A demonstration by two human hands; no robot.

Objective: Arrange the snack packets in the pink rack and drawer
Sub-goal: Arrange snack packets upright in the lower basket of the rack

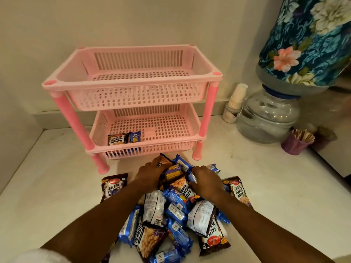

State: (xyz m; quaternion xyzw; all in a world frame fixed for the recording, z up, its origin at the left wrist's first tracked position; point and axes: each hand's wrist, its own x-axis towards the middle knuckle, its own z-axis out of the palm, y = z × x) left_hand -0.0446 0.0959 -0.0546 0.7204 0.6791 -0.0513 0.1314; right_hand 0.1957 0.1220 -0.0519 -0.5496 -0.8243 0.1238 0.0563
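Observation:
A pink two-tier rack point(211, 103) stands at the back of the white counter. Its top basket point(133, 95) holds nothing. In the lower basket point(171, 130), at the left front, stand a salted peanuts packet point(116, 139) and a small blue biscuit packet point(135, 137). A heap of brown peanut packets and blue biscuit packets point(171, 211) lies in front of the rack. My left hand point(150, 173) rests on the far end of the heap, fingers curled over a brown packet point(164, 160). My right hand point(206, 180) is closed on a blue packet point(192, 177) beside it.
A water dispenser jar point(266, 118) under a floral-covered bottle point(311, 40) stands at the right, with a stack of paper cups point(236, 100) by it. A purple cup of sachets point(296, 142) is near the right. Walls close the back and left.

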